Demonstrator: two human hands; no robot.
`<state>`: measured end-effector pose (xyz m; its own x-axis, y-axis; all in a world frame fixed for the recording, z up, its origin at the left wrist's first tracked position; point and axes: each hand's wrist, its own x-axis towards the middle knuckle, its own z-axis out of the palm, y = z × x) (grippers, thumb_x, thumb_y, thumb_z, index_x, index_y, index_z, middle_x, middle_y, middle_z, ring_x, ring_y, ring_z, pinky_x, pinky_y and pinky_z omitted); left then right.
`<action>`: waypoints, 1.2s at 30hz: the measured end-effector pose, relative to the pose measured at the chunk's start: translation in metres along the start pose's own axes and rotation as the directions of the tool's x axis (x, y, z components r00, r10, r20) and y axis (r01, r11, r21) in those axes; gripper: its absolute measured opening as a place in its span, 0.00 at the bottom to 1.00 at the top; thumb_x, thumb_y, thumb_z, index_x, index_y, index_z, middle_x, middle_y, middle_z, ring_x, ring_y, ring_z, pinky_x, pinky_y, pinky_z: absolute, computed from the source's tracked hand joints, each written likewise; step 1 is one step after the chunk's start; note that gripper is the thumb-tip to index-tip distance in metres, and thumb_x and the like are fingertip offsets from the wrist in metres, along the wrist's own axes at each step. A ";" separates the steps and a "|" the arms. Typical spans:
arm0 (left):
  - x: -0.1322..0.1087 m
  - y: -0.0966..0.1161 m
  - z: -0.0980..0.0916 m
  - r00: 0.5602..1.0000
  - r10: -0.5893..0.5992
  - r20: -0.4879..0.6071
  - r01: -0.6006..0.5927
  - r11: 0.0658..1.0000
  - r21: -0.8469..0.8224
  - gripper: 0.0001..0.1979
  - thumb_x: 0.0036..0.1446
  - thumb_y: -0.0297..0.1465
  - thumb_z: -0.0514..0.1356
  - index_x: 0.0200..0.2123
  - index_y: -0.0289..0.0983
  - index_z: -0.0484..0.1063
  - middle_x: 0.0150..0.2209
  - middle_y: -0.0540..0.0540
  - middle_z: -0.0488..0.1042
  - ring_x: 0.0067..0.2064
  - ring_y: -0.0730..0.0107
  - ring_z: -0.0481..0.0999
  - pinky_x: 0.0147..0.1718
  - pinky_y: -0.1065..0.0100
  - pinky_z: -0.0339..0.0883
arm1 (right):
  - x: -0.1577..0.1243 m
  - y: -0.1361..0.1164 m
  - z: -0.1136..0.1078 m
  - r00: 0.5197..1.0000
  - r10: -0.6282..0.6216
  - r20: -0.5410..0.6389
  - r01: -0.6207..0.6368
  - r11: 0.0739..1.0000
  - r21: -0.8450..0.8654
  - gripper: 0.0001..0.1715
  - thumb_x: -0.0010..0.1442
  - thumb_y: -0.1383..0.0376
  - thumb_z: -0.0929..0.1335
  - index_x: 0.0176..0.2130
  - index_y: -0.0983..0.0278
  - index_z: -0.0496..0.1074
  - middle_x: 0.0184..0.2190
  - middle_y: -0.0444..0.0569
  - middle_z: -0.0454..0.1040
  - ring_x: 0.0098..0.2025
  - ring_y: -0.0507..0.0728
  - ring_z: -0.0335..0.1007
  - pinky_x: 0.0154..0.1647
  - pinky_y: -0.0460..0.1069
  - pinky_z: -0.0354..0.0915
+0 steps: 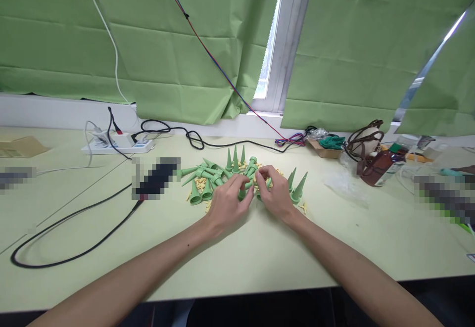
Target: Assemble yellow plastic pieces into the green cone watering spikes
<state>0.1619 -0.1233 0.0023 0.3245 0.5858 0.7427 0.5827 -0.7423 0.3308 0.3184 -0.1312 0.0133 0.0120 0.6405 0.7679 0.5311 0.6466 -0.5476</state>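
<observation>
Green cone-shaped plastic pieces lie heaped on the pale table, some standing point up, with small yellow pieces scattered among them. My left hand is at the front of the heap, its fingers curled together around something too small to make out. Close by on the right, my right hand has thumb and fingertips pinched near a small yellow bit; what they hold is unclear. Two upright green cones stand just right of my right hand, beside a loose yellow piece.
A blurred dark device with a black cable lies left of the heap. Behind it sits a white power strip. On the right are a clear plastic bag, a brown bottle and a small cardboard box.
</observation>
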 end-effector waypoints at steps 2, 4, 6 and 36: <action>0.000 -0.001 0.000 1.000 0.008 0.011 -0.008 1.000 0.005 0.02 0.62 0.30 0.58 0.39 0.38 0.69 0.32 0.50 0.73 0.29 0.73 0.71 0.25 0.70 0.58 | 0.000 -0.001 0.000 1.000 0.002 -0.001 -0.002 1.000 0.003 0.06 0.67 0.65 0.62 0.35 0.62 0.65 0.28 0.45 0.72 0.30 0.53 0.69 0.34 0.48 0.66; 0.000 -0.001 0.000 1.000 0.020 0.020 -0.020 1.000 0.012 0.03 0.63 0.30 0.58 0.39 0.38 0.70 0.33 0.49 0.74 0.29 0.73 0.72 0.25 0.71 0.59 | -0.001 -0.001 0.000 1.000 0.001 -0.003 -0.001 1.000 0.006 0.06 0.67 0.65 0.62 0.35 0.62 0.66 0.28 0.45 0.72 0.30 0.53 0.70 0.34 0.48 0.66; 0.001 -0.001 0.000 0.999 0.027 0.026 -0.027 1.000 0.015 0.04 0.64 0.31 0.57 0.39 0.38 0.70 0.34 0.48 0.75 0.30 0.73 0.73 0.25 0.70 0.59 | -0.001 -0.001 0.001 1.000 0.004 -0.003 -0.004 1.000 0.005 0.07 0.67 0.64 0.62 0.35 0.62 0.66 0.28 0.45 0.72 0.30 0.54 0.70 0.34 0.48 0.66; -0.001 -0.006 0.001 0.998 0.038 0.047 -0.035 0.997 -0.066 0.11 0.69 0.28 0.48 0.44 0.37 0.70 0.37 0.45 0.73 0.35 0.69 0.73 0.33 0.68 0.67 | -0.001 -0.003 0.000 0.997 0.032 0.071 -0.032 0.999 0.007 0.11 0.68 0.63 0.61 0.34 0.62 0.67 0.27 0.44 0.70 0.29 0.53 0.66 0.33 0.48 0.63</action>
<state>0.1593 -0.1190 -0.0011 0.3810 0.5719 0.7265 0.5206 -0.7820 0.3426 0.3168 -0.1336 0.0144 -0.0313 0.6886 0.7245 0.5243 0.6284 -0.5746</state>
